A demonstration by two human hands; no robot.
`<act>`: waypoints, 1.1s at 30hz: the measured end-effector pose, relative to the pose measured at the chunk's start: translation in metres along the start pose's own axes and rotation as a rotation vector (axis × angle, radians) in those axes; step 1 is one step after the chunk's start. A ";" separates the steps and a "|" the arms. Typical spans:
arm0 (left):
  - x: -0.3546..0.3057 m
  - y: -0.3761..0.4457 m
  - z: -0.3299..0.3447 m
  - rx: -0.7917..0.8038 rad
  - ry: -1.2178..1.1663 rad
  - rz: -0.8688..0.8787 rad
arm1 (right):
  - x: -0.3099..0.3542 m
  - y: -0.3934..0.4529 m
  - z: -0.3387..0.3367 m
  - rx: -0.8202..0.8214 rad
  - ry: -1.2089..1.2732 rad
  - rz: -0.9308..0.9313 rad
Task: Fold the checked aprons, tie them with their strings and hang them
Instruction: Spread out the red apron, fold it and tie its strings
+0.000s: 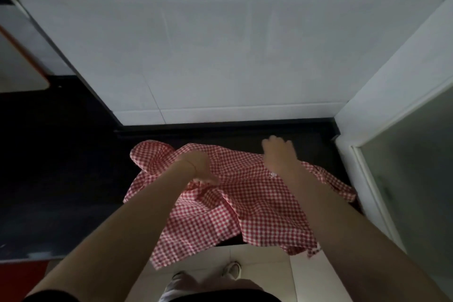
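Across the upper half of the frame stands a white tiled wall (208, 44), the largest thing in view; no writing or label can be read on it or anywhere else. Below it, from the left edge to the centre right, runs one dark countertop (61, 167), very dim, with a red strip at its lower left edge. On the right side of the frame a white door frame (367, 110) with one frosted glass panel (416, 179) rises beside the counter end.

One red and white checked apron (245, 203) lies crumpled on the countertop in the middle of the frame. Its near part hangs over the counter edge toward the pale floor tiles (264, 270). A small white mark shows on the cloth close to the right wrist, too small to read.

Two bare forearms reach in from the bottom corners. The left hand (198, 167) rests on the upper left part of the apron, palm turned down; its fingers seem to lie on the cloth, but I cannot tell if they pinch it. The right hand (279, 154) is at the far edge of the apron, fingers curled downward, and whether it holds the cloth is hidden from view.

At the bottom centre one light shoe (231, 270) is visible on the floor tiles.
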State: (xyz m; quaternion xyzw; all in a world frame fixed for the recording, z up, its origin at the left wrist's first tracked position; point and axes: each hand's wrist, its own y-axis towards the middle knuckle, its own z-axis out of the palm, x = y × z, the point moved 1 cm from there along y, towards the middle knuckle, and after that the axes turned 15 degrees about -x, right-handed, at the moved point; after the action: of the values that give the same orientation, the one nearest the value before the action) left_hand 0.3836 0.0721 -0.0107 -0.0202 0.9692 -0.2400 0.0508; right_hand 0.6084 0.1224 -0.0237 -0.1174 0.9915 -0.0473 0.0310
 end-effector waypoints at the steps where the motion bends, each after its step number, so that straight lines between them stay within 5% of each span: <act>1: 0.001 0.001 0.002 -0.172 -0.029 -0.031 | 0.011 -0.004 0.004 0.012 0.136 -0.050; 3: 0.007 0.001 0.015 -0.410 -0.038 -0.116 | 0.027 -0.011 0.015 0.060 0.268 -0.087; 8: 0.042 -0.011 0.077 -0.048 -0.001 -0.206 | 0.033 -0.027 0.054 0.218 0.133 0.000; 10: 0.053 -0.013 0.089 -0.023 -0.020 -0.174 | 0.032 -0.028 0.066 0.291 0.116 0.042; 16: 0.049 -0.014 0.081 -0.324 0.016 -0.097 | 0.047 -0.012 0.058 0.618 0.073 0.121; 21: 0.045 -0.016 0.086 -0.341 -0.019 -0.135 | 0.046 -0.016 0.063 0.570 0.062 0.082; 27: 0.046 -0.015 0.074 -0.487 -0.176 -0.181 | 0.030 -0.033 0.030 0.219 0.298 -0.076; 33: 0.039 -0.013 0.029 -0.666 -0.556 -0.249 | 0.026 -0.026 -0.005 0.202 0.623 0.173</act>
State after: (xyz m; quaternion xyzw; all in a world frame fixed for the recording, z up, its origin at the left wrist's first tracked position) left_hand 0.3487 0.0448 -0.0341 -0.2158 0.9333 0.0954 0.2708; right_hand 0.5884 0.0913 -0.0172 -0.0089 0.9499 -0.1759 -0.2582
